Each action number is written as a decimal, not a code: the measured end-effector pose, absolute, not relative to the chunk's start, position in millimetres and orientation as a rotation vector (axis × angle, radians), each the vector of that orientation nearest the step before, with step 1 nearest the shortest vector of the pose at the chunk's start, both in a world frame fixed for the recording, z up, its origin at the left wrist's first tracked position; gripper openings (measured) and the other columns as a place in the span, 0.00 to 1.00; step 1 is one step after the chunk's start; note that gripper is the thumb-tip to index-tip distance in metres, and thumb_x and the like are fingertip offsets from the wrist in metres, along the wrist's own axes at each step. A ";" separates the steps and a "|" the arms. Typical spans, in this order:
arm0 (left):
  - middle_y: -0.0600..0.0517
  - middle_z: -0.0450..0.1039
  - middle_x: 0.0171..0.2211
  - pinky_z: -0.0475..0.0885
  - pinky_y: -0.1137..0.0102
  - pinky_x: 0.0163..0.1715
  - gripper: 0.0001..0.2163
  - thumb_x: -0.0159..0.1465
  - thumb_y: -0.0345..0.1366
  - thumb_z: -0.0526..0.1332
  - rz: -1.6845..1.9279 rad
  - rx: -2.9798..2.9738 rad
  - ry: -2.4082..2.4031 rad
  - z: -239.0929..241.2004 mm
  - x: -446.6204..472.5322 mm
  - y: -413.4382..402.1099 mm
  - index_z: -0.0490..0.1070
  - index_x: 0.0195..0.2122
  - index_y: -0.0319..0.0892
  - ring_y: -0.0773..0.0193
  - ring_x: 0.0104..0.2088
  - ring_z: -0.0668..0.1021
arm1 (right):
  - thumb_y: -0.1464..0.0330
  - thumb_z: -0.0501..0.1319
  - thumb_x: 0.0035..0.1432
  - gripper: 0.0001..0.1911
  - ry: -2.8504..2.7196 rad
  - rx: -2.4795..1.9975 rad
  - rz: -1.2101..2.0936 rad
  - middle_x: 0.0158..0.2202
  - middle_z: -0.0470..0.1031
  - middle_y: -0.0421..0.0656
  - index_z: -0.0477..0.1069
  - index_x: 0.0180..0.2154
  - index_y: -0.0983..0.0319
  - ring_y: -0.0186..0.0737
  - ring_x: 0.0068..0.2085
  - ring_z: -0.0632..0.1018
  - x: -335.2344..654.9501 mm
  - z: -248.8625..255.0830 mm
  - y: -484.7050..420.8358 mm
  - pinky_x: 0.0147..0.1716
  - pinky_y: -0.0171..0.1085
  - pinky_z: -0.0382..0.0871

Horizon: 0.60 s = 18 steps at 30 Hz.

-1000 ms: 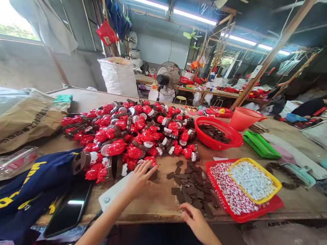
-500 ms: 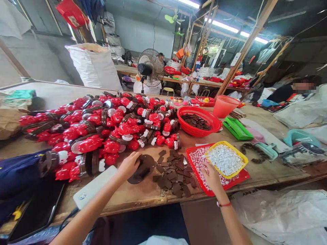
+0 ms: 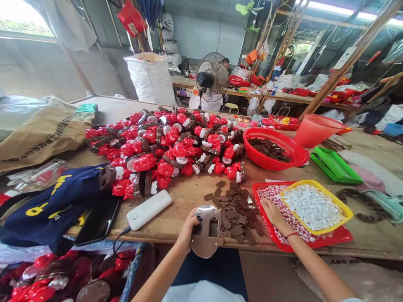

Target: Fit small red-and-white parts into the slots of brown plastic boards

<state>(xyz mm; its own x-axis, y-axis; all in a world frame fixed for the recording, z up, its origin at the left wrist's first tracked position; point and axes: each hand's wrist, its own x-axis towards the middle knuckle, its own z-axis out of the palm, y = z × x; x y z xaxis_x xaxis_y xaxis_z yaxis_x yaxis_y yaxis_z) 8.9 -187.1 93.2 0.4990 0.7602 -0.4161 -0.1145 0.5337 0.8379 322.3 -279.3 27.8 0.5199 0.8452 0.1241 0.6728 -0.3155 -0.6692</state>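
Note:
My left hand [image 3: 188, 230] grips a brown oval toy base [image 3: 205, 243] by its left side, above the table's front edge. Its underside, with two rectangular openings, faces me; whatever is behind it is hidden. My right hand [image 3: 275, 216] reaches into a red tray [image 3: 270, 235] of small red-and-white pieces, fingers bunched at its left side; what they pinch, if anything, is too small to tell. Between the hands lies a spread of flat dark brown plates [image 3: 234, 214]. A yellow tray [image 3: 348, 214] of small white pieces rests on the red one.
Red toy figures on brown bases [image 3: 170, 147] are heaped across the table. Behind the plates stands a red basket [image 3: 292, 147] holding more of them. A white power bank [image 3: 149, 209], a black phone [image 3: 97, 220] and a navy cloth bag [image 3: 63, 201] lie left. A green tray [image 3: 336, 165] sits right.
My view has swung left. My left hand has brought the base off the tabletop toward me and turned its underside into view. My right hand stays at the red tray.

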 end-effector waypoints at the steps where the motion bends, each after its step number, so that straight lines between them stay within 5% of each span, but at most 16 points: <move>1: 0.55 0.70 0.27 0.65 0.71 0.29 0.18 0.41 0.31 0.51 0.640 0.715 0.898 91.4 11.4 -189.4 0.65 0.36 0.43 0.64 0.28 0.70 | 0.49 0.41 0.50 0.27 -1.217 -2.085 0.324 0.27 0.71 0.49 0.65 0.24 0.62 0.40 0.30 0.70 321.2 29.6 -279.0 0.33 0.38 0.64; 10: 0.57 0.68 0.22 0.63 0.74 0.24 0.16 0.39 0.31 0.52 0.809 0.501 0.971 84.3 21.2 -196.2 0.65 0.32 0.42 0.68 0.23 0.69 | 0.42 0.49 0.40 0.28 -0.916 -2.029 0.179 0.17 0.63 0.43 0.58 0.16 0.61 0.34 0.20 0.62 318.4 62.2 -273.3 0.23 0.35 0.53; 16: 0.58 0.67 0.22 0.63 0.74 0.23 0.15 0.41 0.32 0.52 0.854 0.523 0.965 86.8 34.2 -200.9 0.64 0.33 0.43 0.68 0.23 0.68 | 0.45 0.34 0.50 0.26 -0.585 -1.786 0.162 0.14 0.51 0.34 0.46 0.19 0.59 0.29 0.15 0.56 278.7 104.4 -264.7 0.16 0.32 0.52; 18: 0.56 0.70 0.27 0.65 0.72 0.27 0.17 0.41 0.32 0.52 0.867 0.571 0.955 86.6 41.3 -206.8 0.65 0.35 0.43 0.65 0.27 0.70 | 0.47 0.37 0.52 0.24 -0.461 -1.504 0.355 0.14 0.49 0.32 0.45 0.20 0.59 0.26 0.13 0.53 241.0 117.0 -256.1 0.14 0.31 0.50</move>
<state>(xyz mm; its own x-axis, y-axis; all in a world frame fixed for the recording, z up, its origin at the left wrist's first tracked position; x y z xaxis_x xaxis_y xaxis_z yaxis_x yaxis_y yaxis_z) 41.3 -206.8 86.6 0.2972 0.8371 -0.4593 -0.3766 0.5448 0.7492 241.0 -256.1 117.0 0.8644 0.4975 0.0722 0.0581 0.0437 -0.9974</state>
